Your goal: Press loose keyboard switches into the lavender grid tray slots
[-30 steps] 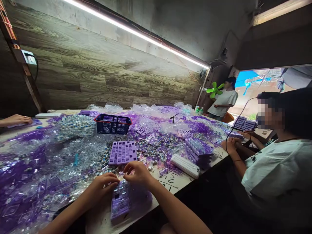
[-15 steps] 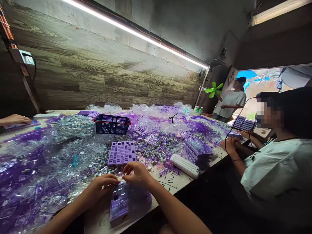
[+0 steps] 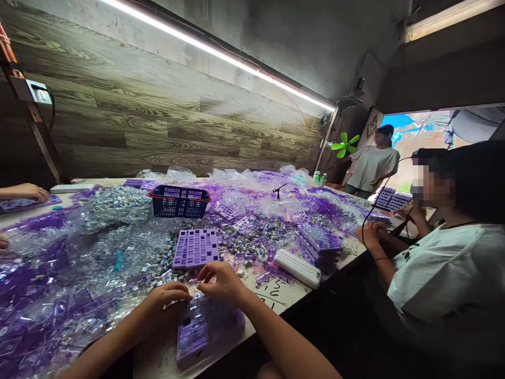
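A purple plastic keyboard frame [image 3: 192, 337], partly filled with clear parts, lies at the table's front edge beneath both my hands. My left hand [image 3: 168, 297] reaches in from its left, fingers pressed together and tips at the frame's far end. Across from it, my right hand [image 3: 221, 281] is bent over the same end, thumb and forefinger in a pinch. Whatever small piece sits between the fingertips of either hand is hidden. Just beyond lies another purple frame [image 3: 196, 247] with rows of square holes.
Loose clear and purple plastic parts [image 3: 94, 279] cover the left side. A dark basket [image 3: 180, 202] stands behind. To the right are a white case [image 3: 298, 268] and stacked purple frames [image 3: 320, 239]. A co-worker [image 3: 434, 263] sits at right; another person [image 3: 373, 163] stands farther back. Someone's hand [image 3: 33, 192] is at far left.
My hands stay almost in place over the frame. A co-worker's second hand appears at the left edge. The standing person's arm has lowered. The view has shifted slightly.
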Demonstrator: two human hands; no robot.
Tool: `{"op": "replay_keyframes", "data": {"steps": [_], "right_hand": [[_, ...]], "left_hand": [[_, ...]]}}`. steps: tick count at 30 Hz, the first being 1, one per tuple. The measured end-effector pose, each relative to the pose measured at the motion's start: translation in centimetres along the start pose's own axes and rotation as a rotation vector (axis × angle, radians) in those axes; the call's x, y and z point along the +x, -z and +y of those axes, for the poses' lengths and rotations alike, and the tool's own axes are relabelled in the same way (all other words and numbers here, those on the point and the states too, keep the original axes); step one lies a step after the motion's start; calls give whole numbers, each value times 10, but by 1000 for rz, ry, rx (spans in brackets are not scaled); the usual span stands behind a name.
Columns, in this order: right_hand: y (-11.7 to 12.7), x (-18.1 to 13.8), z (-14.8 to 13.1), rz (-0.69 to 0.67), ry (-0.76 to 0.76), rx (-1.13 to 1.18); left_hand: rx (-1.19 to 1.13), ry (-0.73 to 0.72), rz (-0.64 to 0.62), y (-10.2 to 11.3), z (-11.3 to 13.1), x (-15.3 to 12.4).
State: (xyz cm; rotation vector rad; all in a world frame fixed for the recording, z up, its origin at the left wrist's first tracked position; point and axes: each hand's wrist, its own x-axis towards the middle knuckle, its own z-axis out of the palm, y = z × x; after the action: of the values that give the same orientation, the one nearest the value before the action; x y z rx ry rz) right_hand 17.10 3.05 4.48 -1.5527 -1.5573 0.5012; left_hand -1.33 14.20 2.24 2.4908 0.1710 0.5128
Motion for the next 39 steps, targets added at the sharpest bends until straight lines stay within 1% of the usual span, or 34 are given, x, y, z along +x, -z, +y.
{"op": "replay_keyframes", "data": {"steps": [5,15,21,28,34,39], "right_hand": [[0,0,-1,2,10,22],[1,-1,-2,-6,12,-2],[3,-1,-2,3,4,3],[3,-1,-3,15,-14,38],[3,0,-1,1,-15,26],[3,0,3,-4,-6,12]], "left_hand": [[13,-23,-5,-1,-1,-1],[6,-24,35,-2,9,0],[12,-26,16,0,6,0],[13,-11,-44,2,2,-1],[8,-13,43,-5,-1,-3],[31,-28,41,-6,1,-3]]}}
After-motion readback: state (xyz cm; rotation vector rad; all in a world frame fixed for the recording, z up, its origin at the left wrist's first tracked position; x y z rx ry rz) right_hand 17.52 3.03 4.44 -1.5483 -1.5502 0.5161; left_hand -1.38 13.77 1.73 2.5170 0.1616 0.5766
